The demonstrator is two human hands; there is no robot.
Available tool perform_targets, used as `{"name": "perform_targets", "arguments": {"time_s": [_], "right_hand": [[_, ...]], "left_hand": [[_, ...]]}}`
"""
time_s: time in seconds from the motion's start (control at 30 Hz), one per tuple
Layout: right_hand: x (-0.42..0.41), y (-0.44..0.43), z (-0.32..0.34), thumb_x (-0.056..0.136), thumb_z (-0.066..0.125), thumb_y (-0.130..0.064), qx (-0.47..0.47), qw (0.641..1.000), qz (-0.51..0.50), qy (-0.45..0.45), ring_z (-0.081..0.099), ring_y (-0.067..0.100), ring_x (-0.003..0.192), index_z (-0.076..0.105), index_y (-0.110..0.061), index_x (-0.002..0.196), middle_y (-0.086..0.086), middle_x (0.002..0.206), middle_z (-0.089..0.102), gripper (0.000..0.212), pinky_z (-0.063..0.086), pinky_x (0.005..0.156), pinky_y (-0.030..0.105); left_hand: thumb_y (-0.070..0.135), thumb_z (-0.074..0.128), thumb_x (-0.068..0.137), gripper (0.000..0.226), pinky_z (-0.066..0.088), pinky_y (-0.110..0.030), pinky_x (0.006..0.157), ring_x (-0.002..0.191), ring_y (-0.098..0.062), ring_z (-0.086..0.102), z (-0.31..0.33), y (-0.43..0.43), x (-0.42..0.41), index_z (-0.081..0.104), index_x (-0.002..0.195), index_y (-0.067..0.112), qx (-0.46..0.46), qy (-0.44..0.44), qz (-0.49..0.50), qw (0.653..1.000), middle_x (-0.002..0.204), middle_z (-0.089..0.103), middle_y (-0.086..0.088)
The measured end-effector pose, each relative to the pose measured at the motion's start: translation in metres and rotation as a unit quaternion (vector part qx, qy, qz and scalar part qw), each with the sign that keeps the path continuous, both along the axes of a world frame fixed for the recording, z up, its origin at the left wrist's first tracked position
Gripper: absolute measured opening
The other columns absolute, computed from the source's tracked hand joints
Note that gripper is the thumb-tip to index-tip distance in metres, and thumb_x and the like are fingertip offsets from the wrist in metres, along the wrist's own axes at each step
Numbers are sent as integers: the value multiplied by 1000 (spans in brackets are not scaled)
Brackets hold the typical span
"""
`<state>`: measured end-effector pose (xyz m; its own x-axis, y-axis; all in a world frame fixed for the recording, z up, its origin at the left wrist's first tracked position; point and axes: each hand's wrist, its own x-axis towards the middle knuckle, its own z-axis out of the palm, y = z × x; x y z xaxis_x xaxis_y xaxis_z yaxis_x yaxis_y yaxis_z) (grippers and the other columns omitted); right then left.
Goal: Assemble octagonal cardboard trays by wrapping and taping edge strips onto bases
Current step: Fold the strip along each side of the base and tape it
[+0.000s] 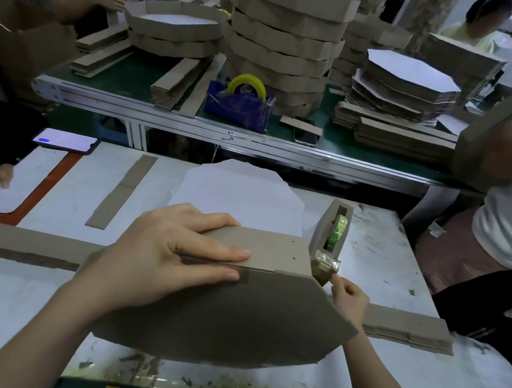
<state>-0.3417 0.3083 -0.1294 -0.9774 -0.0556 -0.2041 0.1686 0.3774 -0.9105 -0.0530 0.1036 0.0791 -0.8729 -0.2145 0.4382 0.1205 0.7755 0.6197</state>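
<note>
Head camera: my left hand (173,248) lies flat, fingers straight and close together. It presses a long brown cardboard edge strip (269,250) against the far edge of a brown octagonal cardboard base (229,316) on the white worktable (385,273). The strip's long axis runs left to right, trailing off to my left. My right hand (350,299), fingers curled, touches the cutter end of a grey tape dispenser (330,234); I cannot tell whether it grips tape.
</note>
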Motion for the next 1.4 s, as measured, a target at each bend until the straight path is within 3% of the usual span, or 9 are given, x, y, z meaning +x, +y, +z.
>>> {"name": "perform_targets", "arguments": {"time_s": [0.1,0.2,0.5,0.73,0.9,1.0,1.1,1.23,1.4], "right_hand": [[6,-6,29,99,58,-28,36,999,-18,32,61,28,78,71,2,85,20,83,67,36,46,71,34],[25,-18,78,99,59,-25,19,997,22,74,66,28,90,70,-8,96,10,92,70,20,53,76,35],[157,-56,241,98,63,-20,-207,944,227,118,45,4,49,72,-33,107,-2,72,70,19,39,46,16],[219,-80,253,96,64,-15,-189,941,260,105,42,3,42,58,-10,136,-4,66,71,41,35,43,12],[230,-80,240,94,67,-15,-110,948,281,97,47,2,45,19,-10,158,-3,64,71,80,39,49,13],[233,-74,232,94,67,-14,-111,953,266,92,46,4,46,26,-11,156,-1,66,72,74,40,51,15],[232,-69,227,95,66,-13,-163,953,241,85,43,4,45,36,-14,152,0,68,72,65,39,48,14],[222,-60,225,94,67,-19,-250,945,181,111,48,0,49,54,-24,136,-2,69,72,44,39,49,12],[202,-53,221,98,62,-17,-139,931,151,302,68,1,92,51,-29,134,-11,84,73,40,49,86,14]], "left_hand": [[57,60,76,37,52,-38,80,98,-10,62,5,0,3,70,107,38,-12,7,9,1000,121,60,23],[63,56,76,41,53,-39,81,100,-12,62,11,-6,11,69,107,40,-24,15,12,1000,121,58,21],[53,62,82,39,51,-42,87,105,-15,57,1,-24,31,61,120,43,-46,-14,35,998,128,61,9],[71,52,76,64,44,-26,81,106,-7,52,-6,-30,30,44,129,35,-69,-34,62,995,120,62,12],[59,65,78,65,40,-29,79,105,-8,50,-10,-31,29,34,128,30,-50,-1,42,998,115,53,27],[60,64,76,71,38,-29,83,108,-11,51,-12,-31,29,26,129,31,-38,5,33,999,116,53,30],[60,67,80,68,39,-28,83,110,-14,53,-13,-32,30,27,130,38,-53,6,27,998,124,63,15],[68,48,81,63,51,-35,83,103,-13,54,-11,-36,30,28,138,50,-94,-12,30,995,117,63,4],[69,52,75,65,51,-36,87,110,-6,48,-8,-51,50,26,135,65,-44,-31,34,998,122,51,23]]}}
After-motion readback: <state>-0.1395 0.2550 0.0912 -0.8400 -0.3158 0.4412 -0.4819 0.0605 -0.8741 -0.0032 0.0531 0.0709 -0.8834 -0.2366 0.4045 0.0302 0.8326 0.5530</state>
